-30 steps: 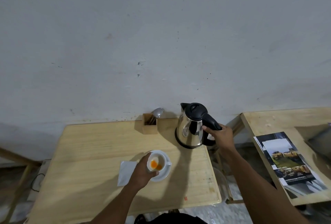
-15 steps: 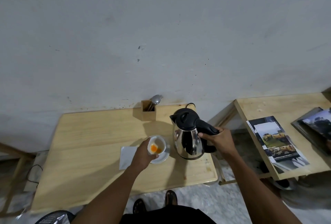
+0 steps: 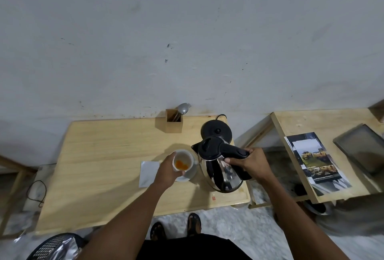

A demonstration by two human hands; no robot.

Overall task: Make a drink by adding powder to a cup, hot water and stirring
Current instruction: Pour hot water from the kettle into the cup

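My left hand (image 3: 167, 171) grips a white cup (image 3: 182, 161) with orange powder (image 3: 181, 164) at its bottom, just above a white saucer (image 3: 190, 173). My right hand (image 3: 250, 163) holds the black handle of a steel kettle (image 3: 220, 168), lifted off its round black base (image 3: 216, 130). The kettle's spout points left, close beside the cup's rim. A silvery powder sachet (image 3: 148, 173) lies on the wooden table (image 3: 104, 166) left of the saucer. A wooden holder (image 3: 174, 120) with a spoon (image 3: 182, 108) stands by the wall.
A second wooden table (image 3: 324, 122) to the right carries magazines (image 3: 315, 160) and a dark tray (image 3: 361, 147). My sandalled feet (image 3: 176, 228) show on the grey floor below. A cable (image 3: 36, 191) hangs at the left, and a black basket (image 3: 54, 246) sits at the bottom left.
The kettle has come off its base and moved forward and down next to the cup. The base is now uncovered. My left hand has kept its hold on the cup.
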